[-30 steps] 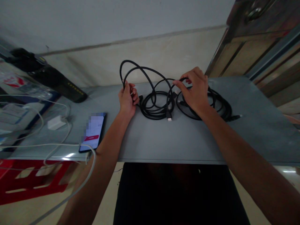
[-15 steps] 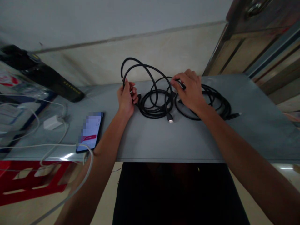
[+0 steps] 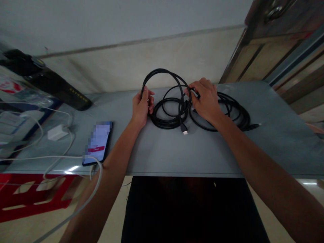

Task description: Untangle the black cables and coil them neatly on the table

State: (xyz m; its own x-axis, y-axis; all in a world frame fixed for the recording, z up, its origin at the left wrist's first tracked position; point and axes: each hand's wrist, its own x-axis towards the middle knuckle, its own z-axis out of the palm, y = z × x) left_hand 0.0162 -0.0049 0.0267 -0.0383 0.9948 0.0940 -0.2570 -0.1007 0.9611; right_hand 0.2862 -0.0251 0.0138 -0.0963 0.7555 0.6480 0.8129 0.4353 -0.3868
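A black HDMI cable (image 3: 165, 71) arches in a raised loop between my hands. My left hand (image 3: 142, 106) is closed on the left side of that loop, thumb on top. At the loop's right side, my right hand (image 3: 206, 98) pinches the cable between thumb and fingers. Beneath the loop, more black cable lies in a round coil (image 3: 164, 125) on the grey table. One HDMI plug (image 3: 184, 129) with a pale metal tip rests in front of the coil. A second black cable coil (image 3: 244, 114) lies under and to the right of my right hand.
On the grey table (image 3: 174, 155), a phone (image 3: 98, 141) lies left of my left arm. Farther left are a white charger (image 3: 57, 132), white cords and a dark bottle (image 3: 60, 86). A wall (image 3: 121, 71) stands behind the table, and a red stool (image 3: 58, 192) below its left end.
My left hand has moved right, towards my right hand. The raised strands have come together into one rounder, lower loop. The HDMI plug has shifted slightly; my right hand stays nearly in place.
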